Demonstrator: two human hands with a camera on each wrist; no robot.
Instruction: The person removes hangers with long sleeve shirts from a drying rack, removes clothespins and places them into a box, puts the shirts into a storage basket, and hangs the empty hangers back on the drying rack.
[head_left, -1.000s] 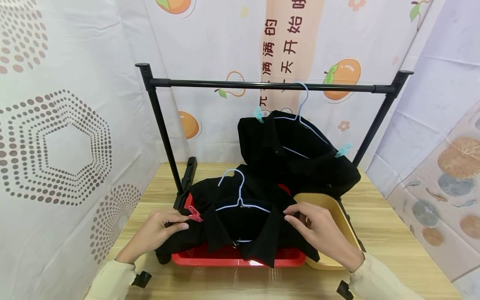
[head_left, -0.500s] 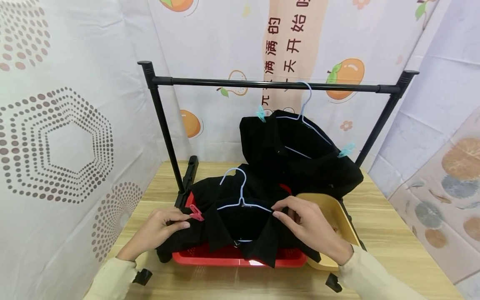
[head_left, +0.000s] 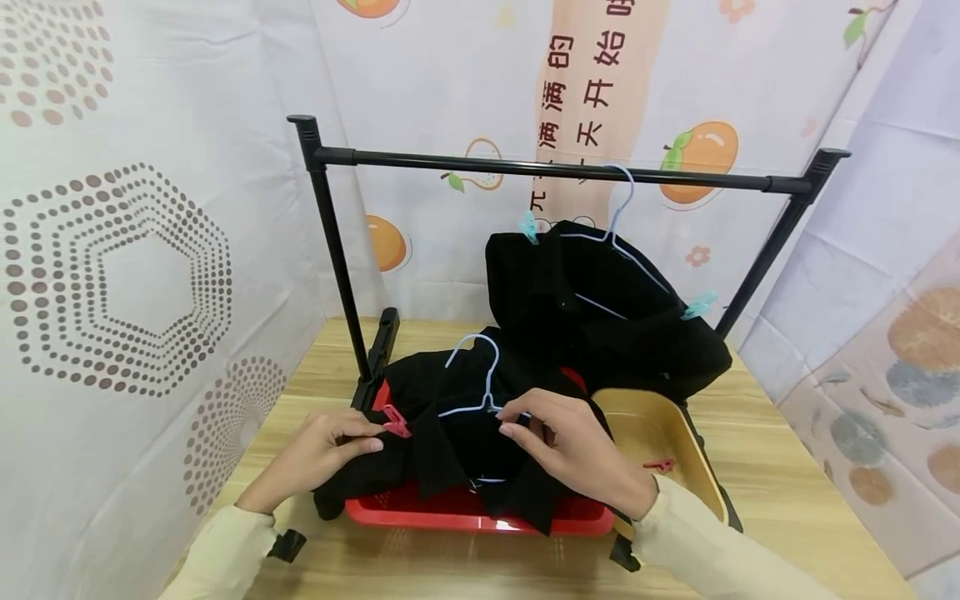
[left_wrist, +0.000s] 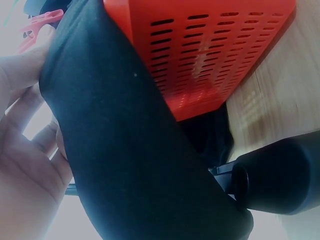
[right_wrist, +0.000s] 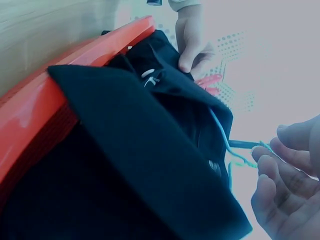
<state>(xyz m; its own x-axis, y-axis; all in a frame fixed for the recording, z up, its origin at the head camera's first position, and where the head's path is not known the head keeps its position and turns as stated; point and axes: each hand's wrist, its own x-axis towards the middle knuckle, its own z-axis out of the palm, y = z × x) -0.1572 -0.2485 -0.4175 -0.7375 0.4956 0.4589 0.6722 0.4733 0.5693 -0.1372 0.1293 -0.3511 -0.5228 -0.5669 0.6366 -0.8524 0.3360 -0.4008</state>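
A black collared shirt (head_left: 431, 450) lies in and over a red basket (head_left: 480, 522), with a light blue hanger (head_left: 496, 360) inside its neck opening, hook upward. A pink clothespin (head_left: 395, 422) sits at the shirt's left shoulder. Beside that clothespin my left hand (head_left: 324, 454) pinches the black cloth; in the left wrist view, thumb and fingers (left_wrist: 30, 107) lie on opposite sides of it. My right hand (head_left: 573, 446) hovers over the hanger's right arm, near the base of its hook. Its fingers (right_wrist: 267, 192) are loosely bent and hold nothing in the right wrist view.
A black rack with a crossbar (head_left: 450, 166) stands behind. From it hangs another black shirt (head_left: 525, 279) on a blue hanger (head_left: 630, 187), with teal clothespins (head_left: 701, 306) at its shoulders. A yellow tray (head_left: 723, 500), right of the basket, holds a pink clothespin (head_left: 660, 465).
My right hand has moved left from the shirt's right shoulder to the middle of the hanger, baring the clothespin in the tray. The left hand stays at the left shoulder.
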